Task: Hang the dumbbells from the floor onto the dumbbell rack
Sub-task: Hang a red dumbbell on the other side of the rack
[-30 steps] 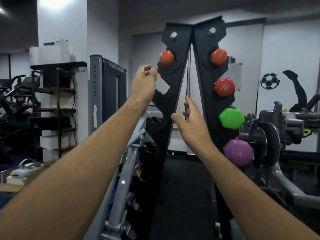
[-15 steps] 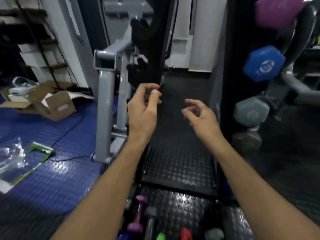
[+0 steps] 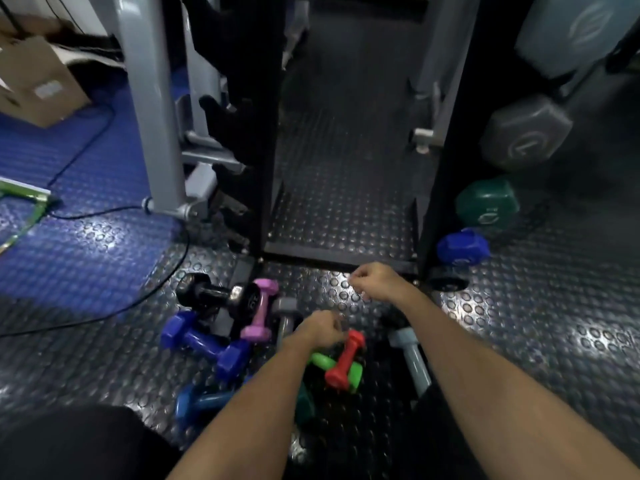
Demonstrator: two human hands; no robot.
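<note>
Dropped from the rack uprights to the floor pile since a second ago. Left hand (image 3: 320,329) low at six o'clock, fingers loosely curled, holding nothing, just above the red dumbbell (image 3: 346,360) lying across the green dumbbell (image 3: 334,367); likely reaching for it. Right hand (image 3: 375,280) hovering higher, loosely curled, empty. Pink dumbbell (image 3: 261,310) and blue dumbbell (image 3: 204,342) scattered toward nine o'clock; dumbbell rack (image 3: 446,140) ahead at twelve, its right side already loaded.

Underfoot, black rubber flooring with raised round studs (image 3: 540,327), light glinting off it. Over on the left it gives way to blue studded flooring (image 3: 79,244), where a thin black cable (image 3: 114,306) snakes across. A grey metal machine frame (image 3: 149,109) stands there, a brown cardboard box (image 3: 34,81) behind it.
</note>
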